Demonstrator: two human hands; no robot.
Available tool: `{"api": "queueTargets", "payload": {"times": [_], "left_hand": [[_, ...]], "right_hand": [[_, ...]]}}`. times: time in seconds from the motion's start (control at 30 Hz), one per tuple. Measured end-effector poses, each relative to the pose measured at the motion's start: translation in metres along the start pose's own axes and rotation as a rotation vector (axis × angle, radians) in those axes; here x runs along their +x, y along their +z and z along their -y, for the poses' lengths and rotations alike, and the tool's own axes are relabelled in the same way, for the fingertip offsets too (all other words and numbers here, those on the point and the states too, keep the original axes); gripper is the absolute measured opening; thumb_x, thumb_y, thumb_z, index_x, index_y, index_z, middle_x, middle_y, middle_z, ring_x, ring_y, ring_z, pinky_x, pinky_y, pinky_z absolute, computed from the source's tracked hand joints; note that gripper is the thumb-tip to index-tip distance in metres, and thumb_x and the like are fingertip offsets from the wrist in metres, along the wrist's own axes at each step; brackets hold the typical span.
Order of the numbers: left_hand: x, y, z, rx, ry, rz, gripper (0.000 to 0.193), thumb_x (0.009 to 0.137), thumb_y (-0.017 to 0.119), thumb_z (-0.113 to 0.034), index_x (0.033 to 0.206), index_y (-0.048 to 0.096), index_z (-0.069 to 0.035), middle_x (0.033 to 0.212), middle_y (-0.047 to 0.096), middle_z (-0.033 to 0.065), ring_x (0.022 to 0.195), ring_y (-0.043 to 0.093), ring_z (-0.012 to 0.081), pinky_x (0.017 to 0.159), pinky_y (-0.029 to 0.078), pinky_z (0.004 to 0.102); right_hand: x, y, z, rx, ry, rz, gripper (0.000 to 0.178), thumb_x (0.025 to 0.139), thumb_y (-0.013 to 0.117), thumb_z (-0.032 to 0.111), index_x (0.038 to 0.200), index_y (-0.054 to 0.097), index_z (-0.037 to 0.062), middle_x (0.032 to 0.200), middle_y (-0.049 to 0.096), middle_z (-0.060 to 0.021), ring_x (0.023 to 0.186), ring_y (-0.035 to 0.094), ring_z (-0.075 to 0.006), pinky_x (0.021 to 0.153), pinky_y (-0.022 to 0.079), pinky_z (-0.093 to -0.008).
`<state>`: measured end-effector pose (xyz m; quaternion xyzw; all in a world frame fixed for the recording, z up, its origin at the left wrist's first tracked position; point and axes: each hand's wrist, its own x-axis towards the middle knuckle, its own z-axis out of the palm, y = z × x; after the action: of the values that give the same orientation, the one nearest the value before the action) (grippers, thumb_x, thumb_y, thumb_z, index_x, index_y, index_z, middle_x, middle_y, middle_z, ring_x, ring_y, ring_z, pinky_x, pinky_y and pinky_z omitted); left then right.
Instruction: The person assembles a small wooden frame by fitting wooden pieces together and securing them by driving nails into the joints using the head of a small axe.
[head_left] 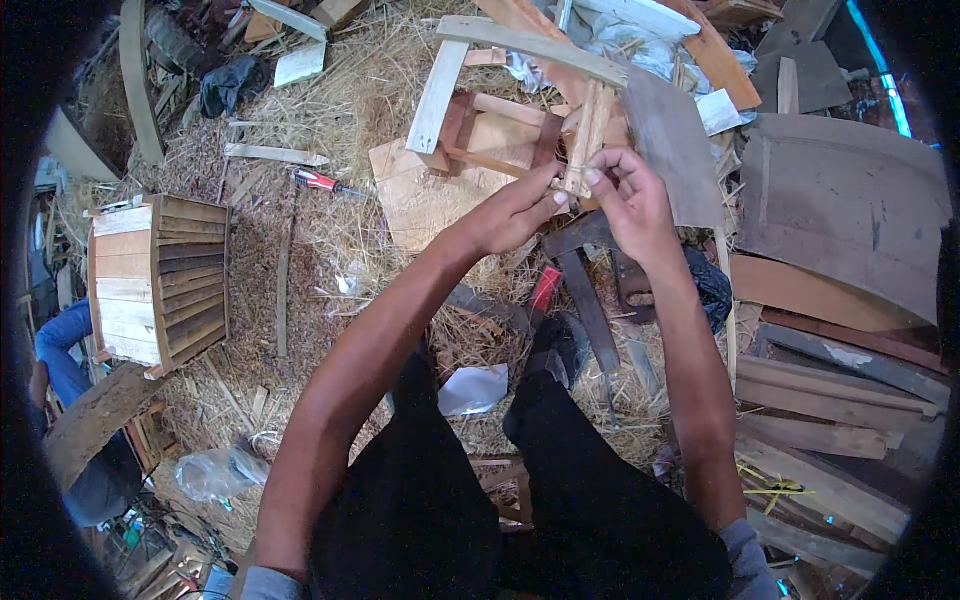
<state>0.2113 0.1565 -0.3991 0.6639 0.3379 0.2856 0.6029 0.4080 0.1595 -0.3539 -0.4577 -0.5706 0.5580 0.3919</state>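
A small wooden frame (pixel 497 163) of pale and reddish-brown pieces stands in front of me, a pale slat (pixel 530 47) across its far side. My left hand (pixel 522 212) is closed at its near right corner, gripping the end of the frame. Against the upright wooden strip (pixel 592 135) there, my right hand (pixel 633 195) has thumb and fingers pinched together at the near end. What sits between those right fingertips is too small to tell. Below the hands lie a handsaw (pixel 633 287), a dark metal tool (pixel 587 310) and a red object (pixel 545 288).
A red-handled screwdriver (pixel 318 181) lies on the straw-strewn ground. To the left stands a slatted wooden crate (pixel 160 280), with another person's blue sleeve (pixel 65 345) behind it. Stacked boards (pixel 830 400) and a dark curved panel (pixel 845 215) fill the right side.
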Motion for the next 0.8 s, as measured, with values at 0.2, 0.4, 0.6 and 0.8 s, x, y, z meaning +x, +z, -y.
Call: {"api": "queueTargets", "payload": {"times": [0.2,0.4,0.6,0.8], "left_hand": [[0.000,-0.002,0.011,-0.035,0.095,-0.067,0.047,0.104,0.043,-0.029,0.143,0.037,-0.002,0.134,0.051,0.0209,0.129,0.047,0.0293,0.108,0.035,0.0381],[0.002,-0.002,0.007,-0.089,0.143,-0.027,0.052,0.105,0.041,-0.029,0.148,0.031,-0.001,0.143,0.045,0.0218,0.136,0.041,0.0297,0.113,0.030,0.0375],[0.000,-0.007,0.011,-0.064,0.115,0.008,0.051,0.105,0.041,-0.025,0.148,0.030,-0.001,0.145,0.043,0.0214,0.138,0.039,0.0304,0.114,0.029,0.0373],[0.002,-0.006,0.006,0.004,0.169,0.002,0.046,0.105,0.040,-0.025,0.144,0.035,-0.001,0.139,0.047,0.0223,0.133,0.043,0.0329,0.111,0.032,0.0403]], "right_hand": [[0.004,0.008,-0.004,-0.024,-0.035,0.014,0.007,0.097,0.059,0.005,0.103,0.057,0.0008,0.095,0.057,0.0010,0.090,0.052,-0.0052,0.078,0.044,-0.0208],[0.003,0.013,-0.003,-0.057,-0.071,-0.028,0.006,0.096,0.058,0.003,0.100,0.057,-0.0001,0.093,0.057,-0.0010,0.086,0.053,-0.0066,0.074,0.045,-0.0228],[0.004,0.018,-0.003,-0.070,-0.080,-0.022,0.005,0.095,0.059,0.003,0.099,0.057,-0.0002,0.092,0.058,-0.0013,0.086,0.054,-0.0071,0.076,0.046,-0.0231],[0.001,0.027,-0.006,0.010,-0.057,-0.087,0.006,0.095,0.060,0.003,0.099,0.057,-0.0002,0.090,0.058,-0.0016,0.085,0.054,-0.0075,0.075,0.046,-0.0248]]}}
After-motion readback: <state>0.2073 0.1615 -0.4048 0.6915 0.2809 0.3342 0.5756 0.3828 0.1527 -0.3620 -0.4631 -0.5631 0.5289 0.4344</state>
